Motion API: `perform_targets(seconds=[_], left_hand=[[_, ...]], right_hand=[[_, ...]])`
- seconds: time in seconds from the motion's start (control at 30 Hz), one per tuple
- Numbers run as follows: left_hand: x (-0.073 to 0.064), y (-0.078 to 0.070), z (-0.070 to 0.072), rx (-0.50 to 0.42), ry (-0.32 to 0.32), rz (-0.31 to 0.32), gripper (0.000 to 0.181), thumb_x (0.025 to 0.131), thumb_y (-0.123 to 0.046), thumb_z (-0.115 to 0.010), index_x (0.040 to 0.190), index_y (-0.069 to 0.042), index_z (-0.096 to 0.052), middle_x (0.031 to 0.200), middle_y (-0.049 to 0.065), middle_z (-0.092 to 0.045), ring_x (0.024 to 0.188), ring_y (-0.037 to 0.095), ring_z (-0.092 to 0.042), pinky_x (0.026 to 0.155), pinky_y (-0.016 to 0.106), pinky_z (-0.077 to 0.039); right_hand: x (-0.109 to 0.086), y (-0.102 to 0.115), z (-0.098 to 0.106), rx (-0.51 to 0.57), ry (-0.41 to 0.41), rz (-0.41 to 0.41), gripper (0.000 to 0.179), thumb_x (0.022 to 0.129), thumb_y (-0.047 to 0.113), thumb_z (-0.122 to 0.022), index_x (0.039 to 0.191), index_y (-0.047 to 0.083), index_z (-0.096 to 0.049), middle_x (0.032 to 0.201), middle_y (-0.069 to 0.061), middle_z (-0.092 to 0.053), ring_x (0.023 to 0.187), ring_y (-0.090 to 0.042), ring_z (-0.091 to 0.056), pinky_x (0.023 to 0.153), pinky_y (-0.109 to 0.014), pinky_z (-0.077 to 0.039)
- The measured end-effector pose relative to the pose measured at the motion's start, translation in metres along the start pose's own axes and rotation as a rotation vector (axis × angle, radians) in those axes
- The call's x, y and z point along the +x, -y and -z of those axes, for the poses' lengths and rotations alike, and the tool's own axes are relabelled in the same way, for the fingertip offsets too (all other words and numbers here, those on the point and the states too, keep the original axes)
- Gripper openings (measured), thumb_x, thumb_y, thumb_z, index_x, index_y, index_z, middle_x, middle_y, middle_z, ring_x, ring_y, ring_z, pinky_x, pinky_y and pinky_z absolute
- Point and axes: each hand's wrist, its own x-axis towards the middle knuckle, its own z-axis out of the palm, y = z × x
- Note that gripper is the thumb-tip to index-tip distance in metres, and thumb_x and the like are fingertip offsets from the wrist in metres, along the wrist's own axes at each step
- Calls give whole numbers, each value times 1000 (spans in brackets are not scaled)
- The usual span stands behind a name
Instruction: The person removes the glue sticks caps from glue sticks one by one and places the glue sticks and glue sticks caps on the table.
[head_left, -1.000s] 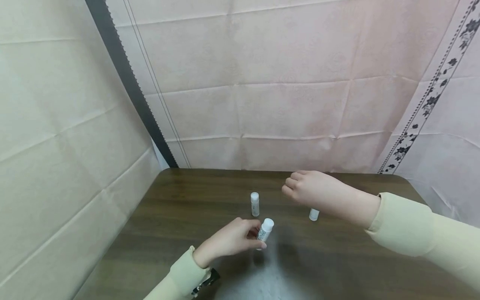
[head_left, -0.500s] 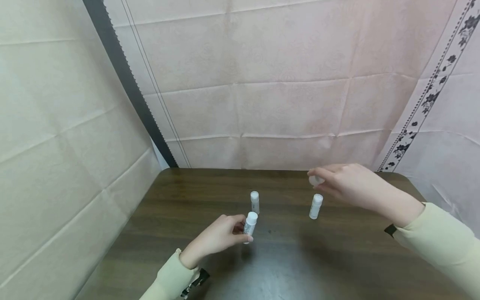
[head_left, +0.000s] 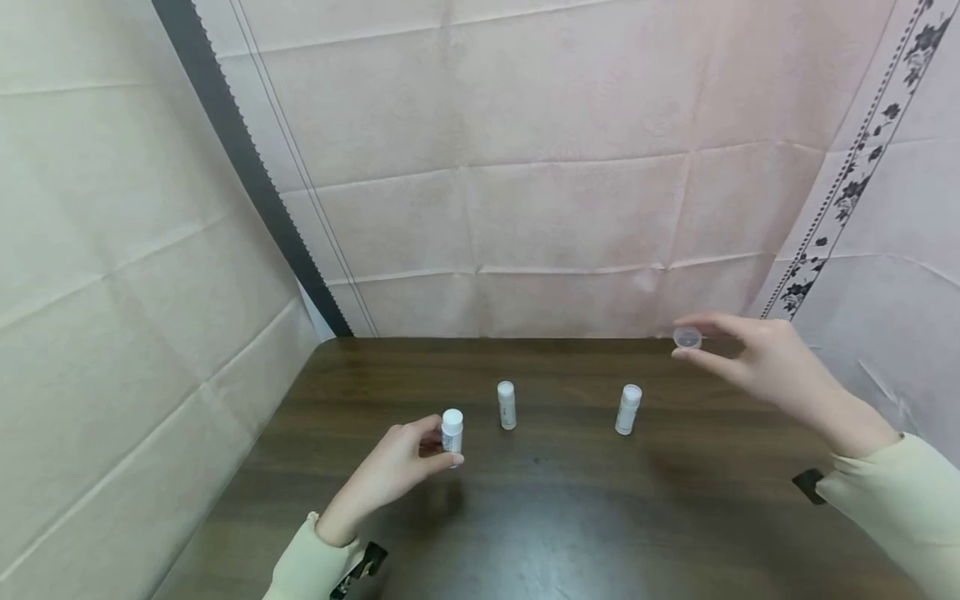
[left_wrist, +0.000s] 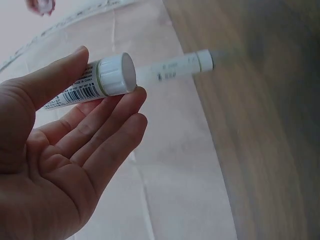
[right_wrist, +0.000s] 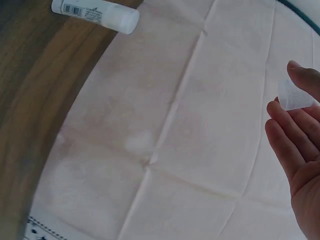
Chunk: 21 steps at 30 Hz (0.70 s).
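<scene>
From here I can see the person's left hand [head_left: 401, 462] pinching a white, cylindrical plastic tube with a barcoded label and white screw-type cap [head_left: 452, 429] between the thumb on one side and fingers on the other. The tube sits out at the ends of the digits, away from the palm, nearly upright, its capped end clear above the grip and a sliver of its base showing under the thumb; the left wrist view shows the other fingers extended along its far side. Whether that base touches the dark brown wood-grain table [head_left: 570, 517] I can't tell. Off to the other side, the right hand [head_left: 780, 367] pinches a small, translucent, ridged plastic cap [head_left: 687, 337] between thumb and fingertips, its hollow round face turned toward the head camera, the cap well out from the palm. Between the two hands stand two slim white capped tubes on the wood: the left one [head_left: 507, 406] near the held tube but apart from it, the right one [head_left: 627, 410] nearer the right hand, untouched. A pale pinkish creased cloth [head_left: 562, 208] hangs behind the table's far edge.
</scene>
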Motion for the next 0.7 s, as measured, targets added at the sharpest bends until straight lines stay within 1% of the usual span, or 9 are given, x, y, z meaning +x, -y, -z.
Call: perform_targets(seconds=[0.07,0.13,0.23,0.4,0.5,0.7], left_hand=[[-4,2,5,0,-31,18,27,89,-27,-79,108,-13,-66,101,-3,-72,92,13,-70,85,40,-57],[-6,3,10,2,-59,33,28,89,-26,-80,109,-13,-66,101,-2,-73,93,15,-71,86,41,-57],[-9,3,17,4,-86,53,29,88,-26,-80,109,-13,-66,101,-1,-73,94,15,-71,87,41,-57],[-12,4,23,-1,-111,87,29,87,-23,-81,110,-12,-66,100,0,-73,94,16,-71,88,43,-56],[-12,4,23,-4,-113,96,29,87,-20,-81,110,-11,-66,100,2,-73,94,17,-70,89,43,-56],[-13,7,22,-11,-100,112,31,86,-22,-82,111,-10,-66,101,2,-73,93,17,-70,89,45,-56]], right_hand=[[-6,-3,2,25,-7,-79,49,73,11,-90,117,25,-74,103,6,-75,91,7,-62,82,-6,-40],[-10,-6,5,38,-19,-140,49,74,13,-90,117,28,-74,103,4,-75,92,15,-57,80,-6,-39],[-14,-8,8,51,-39,-194,48,73,14,-91,116,28,-75,99,3,-76,92,22,-54,77,-5,-39],[-16,-10,8,31,-70,-168,49,70,10,-91,115,23,-76,92,0,-76,86,24,-53,69,-9,-41],[-17,-11,7,32,-63,-168,49,70,10,-91,114,24,-76,90,1,-76,85,24,-54,69,-8,-41],[-23,-14,3,38,-14,-203,45,74,13,-90,114,26,-75,95,1,-77,92,25,-53,77,-5,-39]])
